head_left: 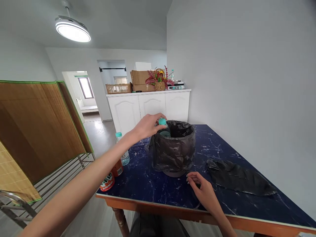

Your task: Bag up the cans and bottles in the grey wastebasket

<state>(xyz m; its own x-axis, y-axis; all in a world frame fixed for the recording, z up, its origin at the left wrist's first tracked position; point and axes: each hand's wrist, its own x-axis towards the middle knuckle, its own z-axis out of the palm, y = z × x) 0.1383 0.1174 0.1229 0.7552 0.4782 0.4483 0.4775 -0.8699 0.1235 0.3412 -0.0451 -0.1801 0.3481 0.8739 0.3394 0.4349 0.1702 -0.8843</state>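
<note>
My left hand [150,126] is closed around the neck of a clear plastic bottle [162,121] with a teal cap. The bottle is at the left part of the mouth of a trash bin [174,154] lined with a black plastic bag, its lower end partly hidden by the rim. My right hand [201,191] rests on the table beside the bin's base, fingers loosely bent and holding nothing visible. Left of the bin, partly behind my left forearm, are another teal-capped water bottle [125,158] and two red-orange cans [108,182].
A flattened black plastic bag [239,177] lies on the right of the blue marble-patterned table [163,194]. Behind stands a white cabinet [125,108] bearing cardboard boxes [142,79] and a flower basket [159,86]. A bamboo mat [37,128] hangs over a metal rack at left.
</note>
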